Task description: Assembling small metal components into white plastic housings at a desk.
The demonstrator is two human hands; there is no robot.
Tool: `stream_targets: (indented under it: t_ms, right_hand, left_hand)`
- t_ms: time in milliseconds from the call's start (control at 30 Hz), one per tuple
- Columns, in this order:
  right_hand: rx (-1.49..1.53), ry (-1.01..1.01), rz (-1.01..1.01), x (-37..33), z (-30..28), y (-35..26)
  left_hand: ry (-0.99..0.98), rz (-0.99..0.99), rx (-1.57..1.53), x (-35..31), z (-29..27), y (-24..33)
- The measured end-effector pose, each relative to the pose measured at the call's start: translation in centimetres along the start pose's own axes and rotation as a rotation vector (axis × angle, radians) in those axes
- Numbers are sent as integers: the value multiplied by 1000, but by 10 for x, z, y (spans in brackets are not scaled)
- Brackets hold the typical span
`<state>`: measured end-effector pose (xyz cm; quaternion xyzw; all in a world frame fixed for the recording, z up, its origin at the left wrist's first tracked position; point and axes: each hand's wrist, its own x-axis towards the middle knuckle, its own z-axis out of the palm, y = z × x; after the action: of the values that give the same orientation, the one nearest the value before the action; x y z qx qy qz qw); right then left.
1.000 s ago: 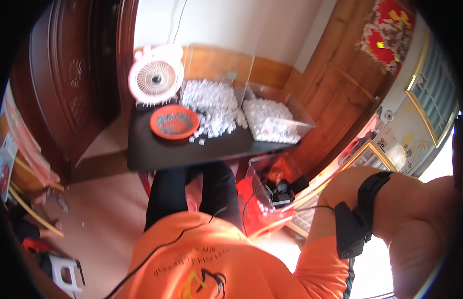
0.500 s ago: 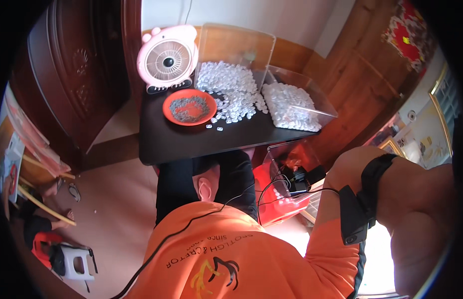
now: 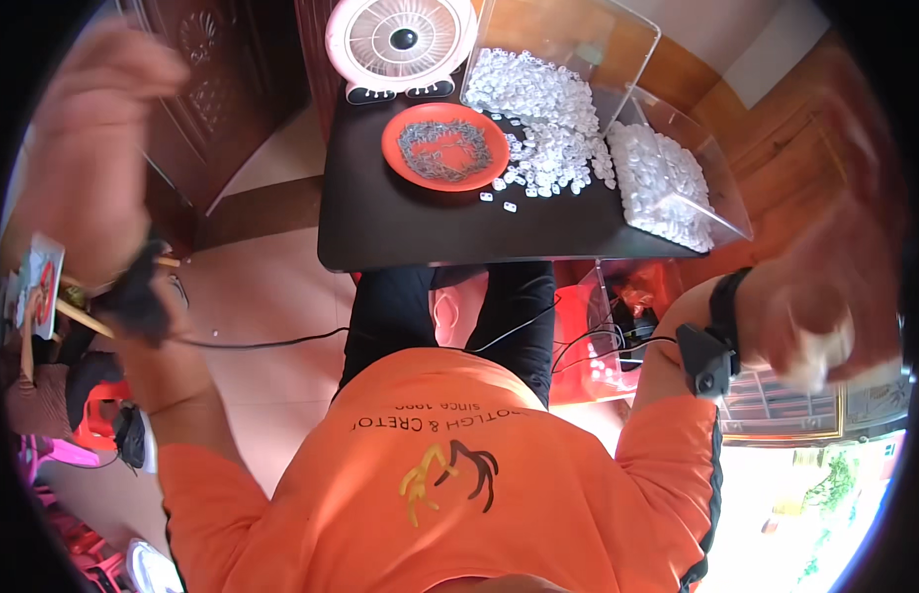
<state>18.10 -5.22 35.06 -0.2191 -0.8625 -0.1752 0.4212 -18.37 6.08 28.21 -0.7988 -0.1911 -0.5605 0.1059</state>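
Note:
My left hand (image 3: 88,158) is raised at the far left, away from the table, with a black band and a box-shaped device on its wrist. Motion smears its fingers. At the far right my right hand (image 3: 820,316) is lifted too, also blurred, with a black camera-like device (image 3: 704,358) strapped to the forearm. Neither hand touches anything on the table. An orange-red plate (image 3: 392,158) on the black table (image 3: 410,232) holds many thin grey metal pins, perhaps nails. Small white plastic pieces (image 3: 553,163) lie heaped beside it, some spilling toward the front.
A pink fan (image 3: 404,40) stands behind the plate. One clear bin (image 3: 637,84) lies tipped with white pieces pouring out; another clear bin (image 3: 728,217), full of them, sits at the right. Black cables (image 3: 271,346) cross my lap. Someone (image 3: 74,381) is partly visible at the left.
My left arm has come into view, raised at the left. My right hand now shows at the right edge. The view has shifted, so the table sits higher and further right.

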Motion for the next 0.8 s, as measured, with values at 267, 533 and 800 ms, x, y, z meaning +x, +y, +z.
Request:
stream_targets:
  t_ms: [267, 533, 800]
  right_hand:
    - [29, -317, 312, -59, 132, 133]
    - [131, -666, 493, -117, 266, 218]
    - [174, -586, 476, -126, 265, 227]
  left_hand:
    - [-73, -1095, -1198, -61, 183, -68]
    - [189, -1323, -1334, -51, 260, -67]
    - [139, -1360, -1016, -95, 274, -93]
